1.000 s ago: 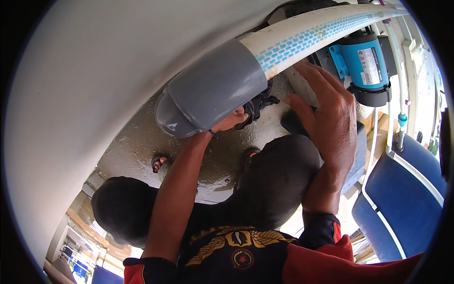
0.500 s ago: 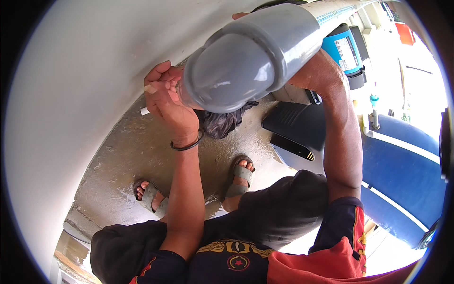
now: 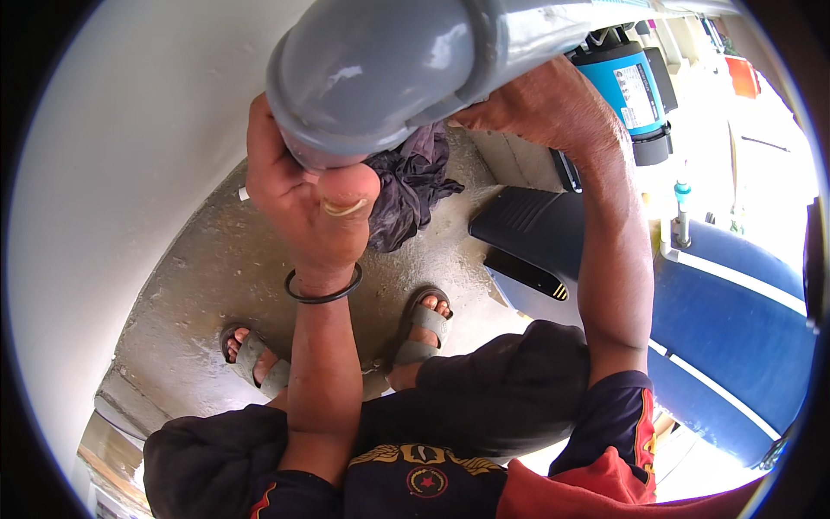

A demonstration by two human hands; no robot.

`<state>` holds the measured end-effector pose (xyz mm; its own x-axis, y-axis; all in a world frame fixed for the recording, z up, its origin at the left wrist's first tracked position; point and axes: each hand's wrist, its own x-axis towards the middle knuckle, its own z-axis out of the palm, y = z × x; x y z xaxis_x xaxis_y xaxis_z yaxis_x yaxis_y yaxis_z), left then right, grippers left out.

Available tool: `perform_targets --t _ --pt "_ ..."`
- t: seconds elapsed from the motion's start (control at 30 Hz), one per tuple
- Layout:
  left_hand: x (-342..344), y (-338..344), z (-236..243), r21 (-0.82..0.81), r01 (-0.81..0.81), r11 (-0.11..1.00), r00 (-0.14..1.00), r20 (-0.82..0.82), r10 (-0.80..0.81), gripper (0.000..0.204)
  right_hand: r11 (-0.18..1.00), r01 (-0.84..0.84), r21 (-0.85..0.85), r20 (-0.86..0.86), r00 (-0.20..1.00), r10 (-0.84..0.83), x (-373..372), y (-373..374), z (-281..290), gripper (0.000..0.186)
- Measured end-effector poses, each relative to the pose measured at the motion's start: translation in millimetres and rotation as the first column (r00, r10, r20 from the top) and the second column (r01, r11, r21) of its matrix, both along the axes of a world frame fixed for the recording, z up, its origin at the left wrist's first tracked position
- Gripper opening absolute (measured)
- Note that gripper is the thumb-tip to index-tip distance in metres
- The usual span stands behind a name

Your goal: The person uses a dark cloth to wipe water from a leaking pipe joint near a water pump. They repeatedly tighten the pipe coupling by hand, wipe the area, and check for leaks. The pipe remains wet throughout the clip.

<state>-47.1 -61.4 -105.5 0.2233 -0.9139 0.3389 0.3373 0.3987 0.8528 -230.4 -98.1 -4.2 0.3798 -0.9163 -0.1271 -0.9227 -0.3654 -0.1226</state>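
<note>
A large grey plastic pipe elbow (image 3: 372, 73) fills the upper middle, close in front of me, its bend facing me. My left hand (image 3: 316, 203) is closed round the elbow's lower end, thumb on the near side and fingers going behind it. A pale mark shows on the thumb, and a black band circles the wrist. My right hand (image 3: 536, 108) reaches round the underside of the grey pipe to the right of the bend. The pipe hides its fingertips.
A white wall (image 3: 112, 173) curves along the left. Dark crumpled cloth (image 3: 406, 195) lies on the wet floor (image 3: 207, 303) below the elbow. To the right are a dark blue case (image 3: 527, 225), a blue pump-like device (image 3: 627, 95) and a big blue tank (image 3: 735, 320) with white pipes.
The elbow has shifted left and up in view. My left hand, loosely curled beside its end before, now grips that end with the thumb in front. My right hand has moved slightly left.
</note>
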Motion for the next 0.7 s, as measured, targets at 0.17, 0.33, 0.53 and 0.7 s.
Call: perform_targets --t 0.17,0.33,0.53,0.7 --pt "-2 -1 -3 0.025 -0.019 1.000 1.000 0.021 0.019 0.092 1.000 0.000 -0.001 -0.012 1.000 0.000 -1 -3 -2 0.058" --pt "-1 -1 -3 0.040 -0.039 0.998 0.999 0.035 0.038 0.095 1.000 0.007 0.012 -0.035 0.999 -0.006 -4 -3 -5 0.062" --pt "-7 9 3 0.133 -0.070 0.989 0.998 0.006 0.070 0.097 0.983 -0.067 -0.169 0.125 0.988 0.089 -10 3 -12 0.053" --pt "-6 12 11 0.122 -0.018 0.992 0.998 -0.056 0.025 0.093 0.990 -0.063 -0.122 0.106 0.991 0.076 -7 -4 -9 0.058"
